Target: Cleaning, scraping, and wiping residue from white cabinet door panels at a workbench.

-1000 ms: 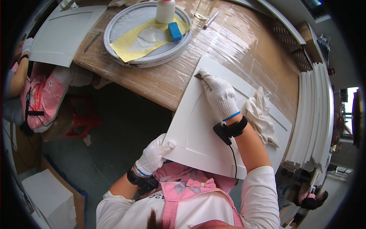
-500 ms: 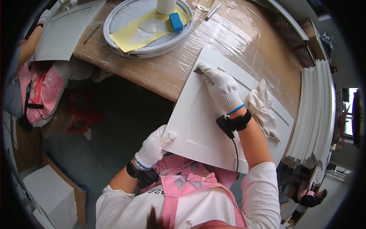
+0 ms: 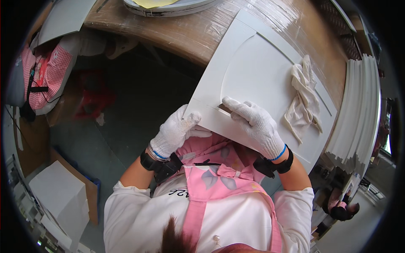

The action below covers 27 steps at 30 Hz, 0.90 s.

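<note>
White panel: a big flat board (image 3: 257,80) with a raised frame, lying on the table and sticking out over the near edge, toward the person.
Left hand: the left hand (image 3: 175,133) wears a white knit glove. It is curled closed on the panel's near corner, thumb on top, fingers underneath.
Right hand: the right hand (image 3: 255,124) also wears a white glove. It lies on top of the panel near the bottom edge. Its fingertips (image 3: 230,103) press a small brown piece (image 3: 223,109) into the groove of the frame. You cannot see it well enough to tell what it is.
Wrists: a black band sits on each wrist.
Rag: a crumpled white cloth (image 3: 303,99) lies on the panel, to the right of the right hand, not touching it.
Table: a wooden table (image 3: 185,36) wrapped in shiny clear plastic.
Tray: the rim of a round white tray (image 3: 168,7) shows at the top, well apart from the hands.
Stack: many white boards (image 3: 356,114) stand on edge at the right.
Apron: the person wears a pink apron (image 3: 211,185) over a white shirt.
Other person: someone in a pink checked apron (image 3: 46,78) sits at the far left.
</note>
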Motion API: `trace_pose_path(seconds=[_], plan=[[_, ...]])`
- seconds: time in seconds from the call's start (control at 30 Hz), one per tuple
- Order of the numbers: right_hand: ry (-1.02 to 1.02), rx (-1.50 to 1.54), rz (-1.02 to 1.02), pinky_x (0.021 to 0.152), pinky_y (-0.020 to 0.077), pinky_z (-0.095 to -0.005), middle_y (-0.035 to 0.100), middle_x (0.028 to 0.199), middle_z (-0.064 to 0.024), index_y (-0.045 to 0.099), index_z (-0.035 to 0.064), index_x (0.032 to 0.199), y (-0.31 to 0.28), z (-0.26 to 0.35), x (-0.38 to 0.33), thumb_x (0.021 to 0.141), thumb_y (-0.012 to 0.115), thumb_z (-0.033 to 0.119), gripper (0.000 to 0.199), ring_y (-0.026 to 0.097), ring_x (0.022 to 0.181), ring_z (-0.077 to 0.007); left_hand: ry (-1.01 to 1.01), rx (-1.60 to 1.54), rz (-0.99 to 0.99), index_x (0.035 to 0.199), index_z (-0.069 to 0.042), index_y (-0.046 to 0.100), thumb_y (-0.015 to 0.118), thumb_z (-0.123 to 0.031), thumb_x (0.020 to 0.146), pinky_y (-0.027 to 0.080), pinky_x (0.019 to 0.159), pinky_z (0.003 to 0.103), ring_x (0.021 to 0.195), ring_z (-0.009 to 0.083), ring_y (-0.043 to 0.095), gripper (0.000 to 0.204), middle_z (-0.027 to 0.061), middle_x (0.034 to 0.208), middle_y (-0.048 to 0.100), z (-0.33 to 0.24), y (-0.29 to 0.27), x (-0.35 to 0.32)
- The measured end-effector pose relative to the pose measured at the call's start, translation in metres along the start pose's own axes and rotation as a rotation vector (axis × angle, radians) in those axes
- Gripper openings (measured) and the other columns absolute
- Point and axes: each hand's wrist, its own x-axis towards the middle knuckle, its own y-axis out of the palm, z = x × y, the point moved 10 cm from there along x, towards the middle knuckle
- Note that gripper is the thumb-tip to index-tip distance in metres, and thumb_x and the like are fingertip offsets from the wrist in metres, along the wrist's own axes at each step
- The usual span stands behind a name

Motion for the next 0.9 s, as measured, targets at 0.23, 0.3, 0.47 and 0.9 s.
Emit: trace_pose_path(seconds=[0.23, 0.3, 0.47, 0.9], plan=[[0.076, -0.250, 0.038, 0.071, 0.0520, -0.0407, 0.063, 0.089, -0.0124, 0.064, 0.0237, 0.125, 0.027, 0.012, 0.004, 0.092, 0.055, 0.014, 0.036, 0.065, 0.082, -0.0323, 0.025, -0.067, -0.018, 0.127, 0.004, 0.046, 0.054, -0.028, 0.102, 0.058, 0.089, 0.043, 0.108, 0.0251, 0.063, 0.042, 0.0164, 0.120, 0.059, -0.002, 0.000, -0.003], [0.098, -0.282, 0.033, 0.071, 0.0521, -0.0407, 0.063, 0.090, -0.0122, 0.064, 0.0237, 0.125, 0.027, 0.012, 0.004, 0.091, 0.054, 0.014, 0.037, 0.065, 0.082, -0.0324, 0.017, -0.077, -0.016, 0.127, 0.004, 0.046, 0.054, -0.028, 0.102, 0.058, 0.089, 0.043, 0.108, 0.0250, 0.063, 0.041, 0.0162, 0.119, 0.059, 0.000, -0.002, -0.004], [0.095, -0.251, -0.024, 0.071, 0.0522, -0.0407, 0.062, 0.088, -0.0128, 0.064, 0.0232, 0.126, 0.024, 0.011, 0.004, 0.091, 0.055, 0.015, 0.037, 0.065, 0.080, -0.0328, 0.036, -0.044, -0.024, 0.132, 0.006, 0.042, 0.051, -0.027, 0.103, 0.060, 0.087, 0.043, 0.108, 0.0292, 0.066, 0.044, 0.0204, 0.123, 0.058, -0.003, -0.004, -0.001], [0.131, -0.305, 0.020, 0.069, 0.0528, -0.0418, 0.062, 0.088, -0.0137, 0.063, 0.0236, 0.126, 0.024, 0.011, 0.001, 0.090, 0.055, 0.015, 0.038, 0.066, 0.080, -0.0326, 0.038, -0.058, -0.022, 0.133, 0.006, 0.041, 0.050, -0.025, 0.103, 0.060, 0.088, 0.043, 0.109, 0.0295, 0.065, 0.044, 0.0207, 0.124, 0.057, -0.008, -0.002, -0.001]])
